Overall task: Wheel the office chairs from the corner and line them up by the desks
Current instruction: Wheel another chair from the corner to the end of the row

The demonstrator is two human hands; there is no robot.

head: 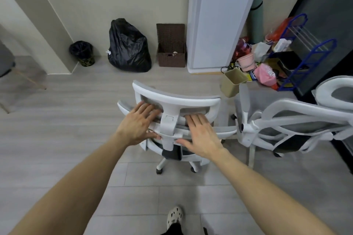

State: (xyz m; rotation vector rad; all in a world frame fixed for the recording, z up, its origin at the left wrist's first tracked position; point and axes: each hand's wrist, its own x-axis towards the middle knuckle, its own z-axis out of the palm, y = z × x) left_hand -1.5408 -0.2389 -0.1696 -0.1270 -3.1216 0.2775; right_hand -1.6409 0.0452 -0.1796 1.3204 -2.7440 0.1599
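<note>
Near the corner clutter, both hands, left hand (140, 123) and right hand (200, 135), lie spread flat on the white office chair's (176, 101) backrest, fingers apart, unclamped. Rigid frame, castors: probably rolls lightly; push there.

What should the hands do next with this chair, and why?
Probably close both hands on the backrest frame and pull the chair back toward the body. The left hand and right hand lie flat and open either side of the headrest post, and a second chair crowds its right side.
</note>
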